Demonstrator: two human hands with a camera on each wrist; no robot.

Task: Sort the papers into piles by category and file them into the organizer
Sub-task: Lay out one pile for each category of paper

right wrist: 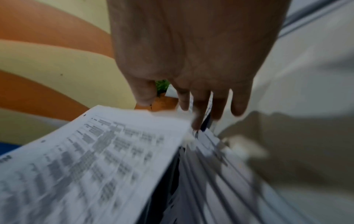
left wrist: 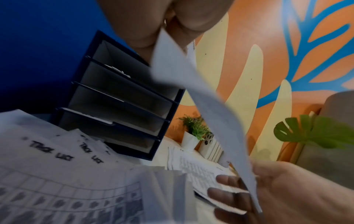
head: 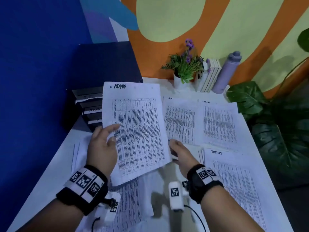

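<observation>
Sorting well under way, filing barely begun, judging by the layout. Far left: dark organizer [head: 93, 104] with stacked slots, one tab reading "ADMIN", a few slots holding paper edges, most looking bare in the left wrist view. Next, left hand [head: 102, 148] pinching the lifted ADMIN sheet [head: 133, 124] at its left edge, thumb on top, held tilted above the table [head: 55, 158]. Right hand [head: 179, 152] at the sheet's right edge, fingers underneath; clamped or merely supporting cannot be told (right wrist view too blurred). Further right, flat piles: HR pile [head: 179, 121], a second pile headed what seems to be "ADMIN" [head: 219, 123], then "TASK LIST" pile [head: 234, 181] nearest. Remaining: laying this sheet on its pile, then every pile into its slot.
</observation>
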